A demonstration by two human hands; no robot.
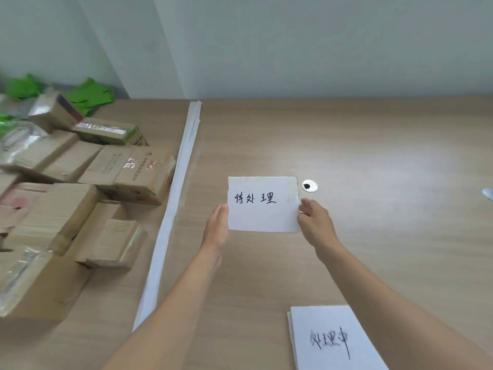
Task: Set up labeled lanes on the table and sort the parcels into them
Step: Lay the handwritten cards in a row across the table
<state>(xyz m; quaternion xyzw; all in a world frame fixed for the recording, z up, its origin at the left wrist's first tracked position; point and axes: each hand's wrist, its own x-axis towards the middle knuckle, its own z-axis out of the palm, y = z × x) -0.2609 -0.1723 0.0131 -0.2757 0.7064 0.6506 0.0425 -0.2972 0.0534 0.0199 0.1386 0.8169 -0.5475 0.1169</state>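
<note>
The right hand (314,217) pinches the right edge of a white label card (262,204) with curled fingers, while the left hand (216,225) lies flat-fingered against the card's left edge, steadying it rather than gripping as far as can be seen; whether any finger reaches under the paper is hidden. The card, handwritten in black, sits low over or on the table (373,150), just right of a long white strip (170,209) that runs from the far edge toward the near one, and just beside a round cable grommet (309,186). Near the front edge a small stack of further label sheets (333,340), the top one also handwritten, waits unplaced. Left of the strip the parcels (53,209), mostly brown cardboard boxes, lie heaped together, with green bags (88,97) behind them. By my reading the task is at an early stage: one divider is laid and the first label is being positioned; the other labels, any further dividers, and all of the sorting look yet to be done, since no parcel lies right of the strip
</note>
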